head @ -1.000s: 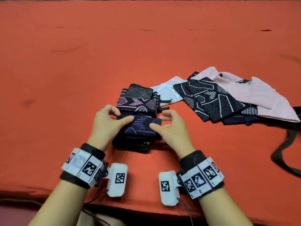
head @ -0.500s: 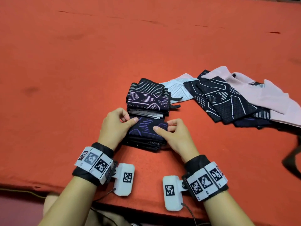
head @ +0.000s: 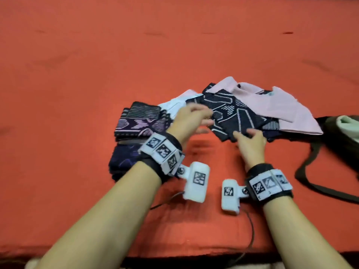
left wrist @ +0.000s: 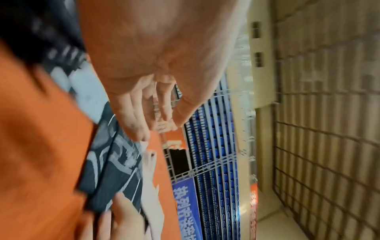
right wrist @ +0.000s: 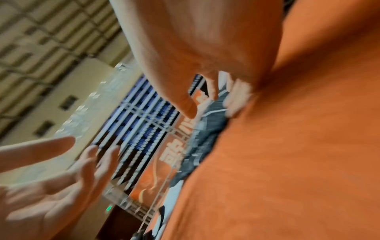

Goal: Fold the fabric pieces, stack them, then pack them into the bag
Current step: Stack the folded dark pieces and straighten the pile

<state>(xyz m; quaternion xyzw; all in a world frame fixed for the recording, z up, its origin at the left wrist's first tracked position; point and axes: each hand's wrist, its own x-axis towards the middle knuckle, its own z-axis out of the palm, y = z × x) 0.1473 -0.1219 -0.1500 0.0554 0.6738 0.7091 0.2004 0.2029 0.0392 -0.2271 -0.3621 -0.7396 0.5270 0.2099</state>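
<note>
Right hand (head: 250, 142) rests on near corner of dark patterned fabric (head: 235, 115), fingers loose; left hand (head: 191, 118) hovers spread at its left edge. Folded stack (head: 136, 131) further left; bag (head: 342, 136) at surface's right edge.

bag (head: 343, 133) cut off, hands (head: 192, 118) blurred

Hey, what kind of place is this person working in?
Probably a sports hall or arena: blue seating rows behind a metal fence, a banner, and an orange-covered table.
</note>
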